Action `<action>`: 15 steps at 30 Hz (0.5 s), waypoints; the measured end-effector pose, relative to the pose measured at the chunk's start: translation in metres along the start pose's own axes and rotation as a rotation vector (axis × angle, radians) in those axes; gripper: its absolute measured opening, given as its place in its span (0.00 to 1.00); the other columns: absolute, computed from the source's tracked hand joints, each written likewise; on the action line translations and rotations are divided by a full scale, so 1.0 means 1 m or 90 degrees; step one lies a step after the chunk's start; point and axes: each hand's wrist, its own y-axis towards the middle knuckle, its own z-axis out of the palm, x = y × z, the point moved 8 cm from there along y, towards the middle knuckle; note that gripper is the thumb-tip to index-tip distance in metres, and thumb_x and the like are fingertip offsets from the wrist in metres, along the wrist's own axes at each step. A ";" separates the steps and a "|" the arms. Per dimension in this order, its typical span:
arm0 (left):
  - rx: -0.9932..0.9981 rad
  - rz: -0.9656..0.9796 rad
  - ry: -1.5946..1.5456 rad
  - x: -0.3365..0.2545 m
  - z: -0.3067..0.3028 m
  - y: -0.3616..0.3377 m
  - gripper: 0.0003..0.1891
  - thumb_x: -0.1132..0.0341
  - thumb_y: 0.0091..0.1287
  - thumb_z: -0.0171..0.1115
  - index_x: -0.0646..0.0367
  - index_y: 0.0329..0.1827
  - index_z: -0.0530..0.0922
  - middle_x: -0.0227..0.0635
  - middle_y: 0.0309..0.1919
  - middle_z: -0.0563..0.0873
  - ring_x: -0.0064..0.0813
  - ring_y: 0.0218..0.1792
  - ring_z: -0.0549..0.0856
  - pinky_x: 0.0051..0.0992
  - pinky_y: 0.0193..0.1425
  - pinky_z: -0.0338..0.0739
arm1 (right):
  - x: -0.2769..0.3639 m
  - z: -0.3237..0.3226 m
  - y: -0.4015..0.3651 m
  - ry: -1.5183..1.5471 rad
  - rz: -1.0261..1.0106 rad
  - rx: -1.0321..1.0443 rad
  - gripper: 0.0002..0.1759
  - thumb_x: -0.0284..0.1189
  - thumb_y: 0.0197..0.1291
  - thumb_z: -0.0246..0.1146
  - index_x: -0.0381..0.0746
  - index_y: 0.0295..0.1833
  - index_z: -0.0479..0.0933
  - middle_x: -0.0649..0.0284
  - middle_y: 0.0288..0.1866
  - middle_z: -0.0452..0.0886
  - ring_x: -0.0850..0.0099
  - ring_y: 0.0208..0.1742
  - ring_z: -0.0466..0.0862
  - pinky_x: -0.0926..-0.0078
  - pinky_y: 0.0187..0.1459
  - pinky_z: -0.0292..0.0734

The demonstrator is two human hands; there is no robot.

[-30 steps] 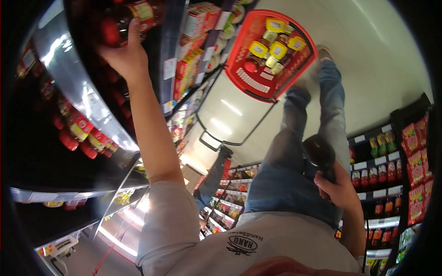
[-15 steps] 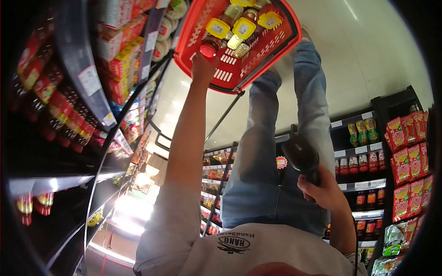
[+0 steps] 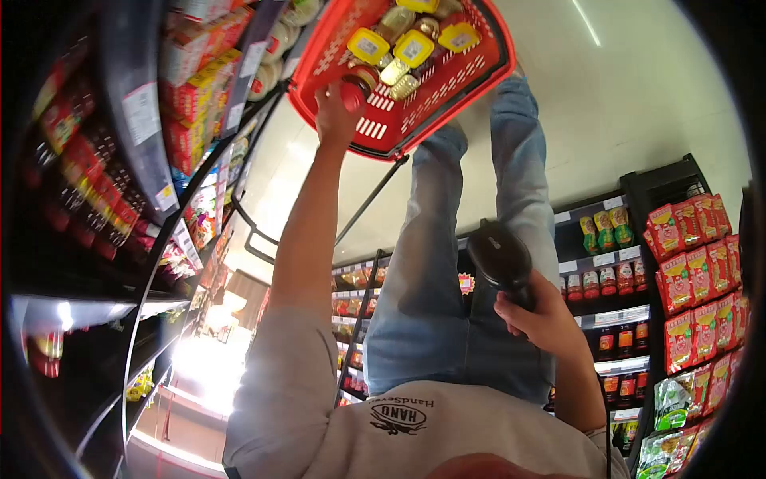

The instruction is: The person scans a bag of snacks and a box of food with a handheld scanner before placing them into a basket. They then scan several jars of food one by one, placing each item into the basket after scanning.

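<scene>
My left hand (image 3: 333, 116) reaches down into a red shopping basket (image 3: 447, 88) on the floor by my feet. It grips a dark jar with a red lid (image 3: 353, 89) at the basket's near edge. Several jars with yellow lids (image 3: 415, 48) lie in the basket. My right hand (image 3: 542, 319) is held at my thigh and grips a black handheld scanner (image 3: 499, 255), head pointing up and away from me.
Shelves with red-labelled bottles and boxes (image 3: 104, 160) run along my left. A dark rack with sauce bottles and red snack packets (image 3: 686, 263) stands at the right. The basket's black handle (image 3: 375, 199) hangs toward me over pale floor (image 3: 622, 104).
My left hand left the high shelf at the left with a jar and swung down into the basket. The view tilted down toward the basket. The right hand kept its hold on the scanner.
</scene>
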 end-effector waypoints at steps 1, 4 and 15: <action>-0.012 0.074 -0.029 -0.022 -0.024 -0.020 0.39 0.61 0.55 0.79 0.52 0.70 0.69 0.53 0.67 0.70 0.60 0.65 0.77 0.48 0.64 0.80 | 0.012 0.008 -0.006 -0.037 -0.054 0.020 0.22 0.26 0.67 0.68 0.40 0.66 0.73 0.73 0.36 0.79 0.83 0.29 0.77 0.78 0.30 0.74; -0.034 0.240 -0.099 -0.089 -0.102 -0.080 0.37 0.68 0.54 0.79 0.52 0.68 0.72 0.49 0.65 0.72 0.57 0.64 0.78 0.46 0.64 0.81 | 0.047 0.018 -0.027 -0.256 -0.243 -0.033 0.20 0.30 0.64 0.69 0.38 0.58 0.74 0.60 0.33 0.81 0.63 0.30 0.83 0.65 0.35 0.77; -0.217 0.568 -0.175 -0.274 -0.298 -0.188 0.21 0.75 0.63 0.75 0.53 0.58 0.79 0.42 0.63 0.75 0.38 0.58 0.83 0.31 0.60 0.82 | 0.131 0.023 -0.116 -0.570 -0.442 -0.096 0.21 0.33 0.54 0.71 0.37 0.50 0.74 0.46 0.37 0.82 0.43 0.43 0.83 0.49 0.43 0.76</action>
